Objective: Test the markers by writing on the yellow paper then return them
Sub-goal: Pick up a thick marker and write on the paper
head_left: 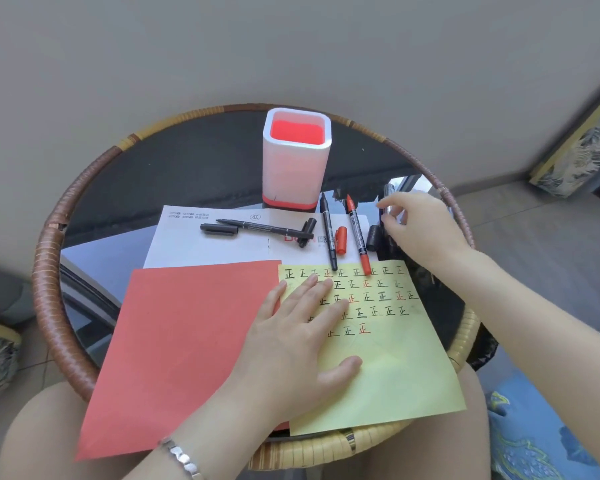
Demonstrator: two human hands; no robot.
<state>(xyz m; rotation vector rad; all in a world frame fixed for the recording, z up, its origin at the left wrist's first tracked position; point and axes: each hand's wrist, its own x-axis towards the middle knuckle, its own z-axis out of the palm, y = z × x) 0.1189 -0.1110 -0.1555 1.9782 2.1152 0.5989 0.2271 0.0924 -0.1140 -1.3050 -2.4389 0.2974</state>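
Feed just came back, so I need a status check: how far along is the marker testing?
Done: the yellow paper carries rows of black and red test characters. In hand: the right hand pinches a dark marker; the left hand presses the paper flat. Left: black markers and the red marker lie uncapped on the white sheet, and the pen holder looks empty.

Round bench, dark glass top, woven rim. We see the yellow paper flat under the left hand, its edge lapping a red sheet to that hand's left. Beyond both hands lie a white printed sheet and an upright white-and-red holder. A black cap rests on the glass just beside the right hand, whose fingertips pinch a dark marker.
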